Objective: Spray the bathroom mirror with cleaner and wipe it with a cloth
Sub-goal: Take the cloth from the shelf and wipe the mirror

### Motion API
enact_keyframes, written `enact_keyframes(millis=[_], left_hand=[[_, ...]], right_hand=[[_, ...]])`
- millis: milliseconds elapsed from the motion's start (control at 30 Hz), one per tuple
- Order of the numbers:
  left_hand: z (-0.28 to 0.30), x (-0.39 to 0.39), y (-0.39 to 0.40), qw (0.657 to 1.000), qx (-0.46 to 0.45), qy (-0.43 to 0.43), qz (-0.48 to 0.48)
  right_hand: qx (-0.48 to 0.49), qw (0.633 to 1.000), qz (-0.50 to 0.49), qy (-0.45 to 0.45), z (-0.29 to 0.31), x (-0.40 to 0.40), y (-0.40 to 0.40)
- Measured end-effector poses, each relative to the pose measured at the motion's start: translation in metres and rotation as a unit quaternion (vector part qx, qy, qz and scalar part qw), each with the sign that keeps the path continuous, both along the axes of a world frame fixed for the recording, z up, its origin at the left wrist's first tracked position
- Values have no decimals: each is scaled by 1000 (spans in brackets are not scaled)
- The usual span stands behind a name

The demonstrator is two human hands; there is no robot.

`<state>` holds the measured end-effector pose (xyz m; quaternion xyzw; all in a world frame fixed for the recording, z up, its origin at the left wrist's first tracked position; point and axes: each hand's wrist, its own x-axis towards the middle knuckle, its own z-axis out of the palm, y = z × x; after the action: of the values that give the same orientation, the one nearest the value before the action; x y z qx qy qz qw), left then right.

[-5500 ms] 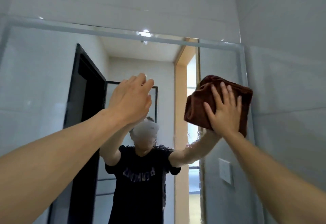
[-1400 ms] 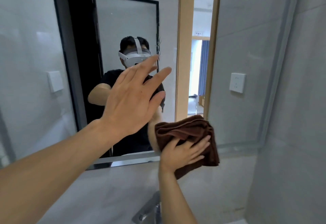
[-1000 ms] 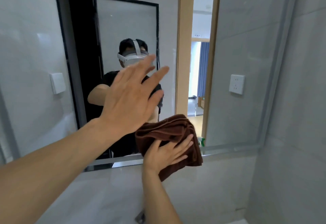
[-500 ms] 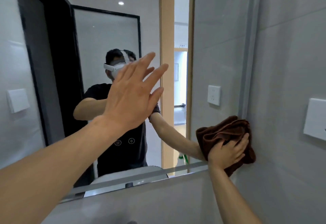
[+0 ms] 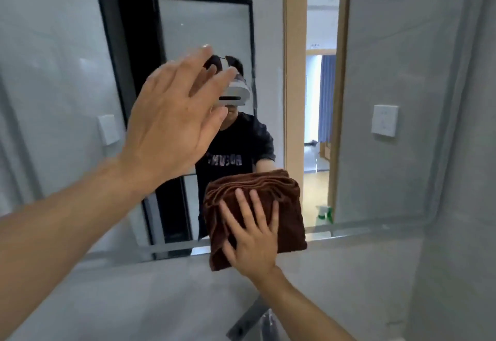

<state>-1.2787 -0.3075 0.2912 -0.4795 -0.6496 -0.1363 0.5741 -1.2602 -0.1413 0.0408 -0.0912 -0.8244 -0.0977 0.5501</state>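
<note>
A home bathroom: a large wall mirror [image 5: 402, 45] with a pale frame hangs on grey tiled walls [image 5: 456, 260], above a chrome tap [image 5: 247, 322]. Reflected in it are a white wall switch [image 5: 384, 124], a wood-trimmed doorway [image 5: 292, 72] and a blue curtain [image 5: 328, 94] in the room beyond.

mirror [image 5: 402, 72]: wall-mounted, rounded lower right corner, reflects doorway | cloth [image 5: 284, 201]: brown, folded, bunched, flat against mirror's bottom edge, overlapping wall below | cleaner bottle [image 5: 324, 213]: green, seen only as reflection
</note>
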Motion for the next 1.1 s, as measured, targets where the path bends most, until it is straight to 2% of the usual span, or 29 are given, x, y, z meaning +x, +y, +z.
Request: enact_keyframes(millis=[133, 300, 433, 600, 800, 967, 1100], left_hand=[[8, -31, -73, 997, 19, 3, 71], [18, -59, -146, 988, 34, -8, 152], [39, -60, -182, 982, 79, -25, 168], [48, -56, -219, 980, 99, -26, 172], [37, -49, -214, 975, 132, -44, 174], [46, -54, -216, 964, 152, -74, 206], [63, -54, -203, 957, 178, -100, 207]], right_hand=[[161, 980, 59, -100, 10, -29, -47], [262, 937, 109, -201, 42, -73, -107], [331, 895, 123, -273, 60, -103, -153], [388, 859, 136, -305, 67, -135, -202], [456, 830, 150, -284, 81, -150, -211], [416, 878, 142, -189, 169, -142, -195], [370, 916, 96, -120, 253, -108, -144]])
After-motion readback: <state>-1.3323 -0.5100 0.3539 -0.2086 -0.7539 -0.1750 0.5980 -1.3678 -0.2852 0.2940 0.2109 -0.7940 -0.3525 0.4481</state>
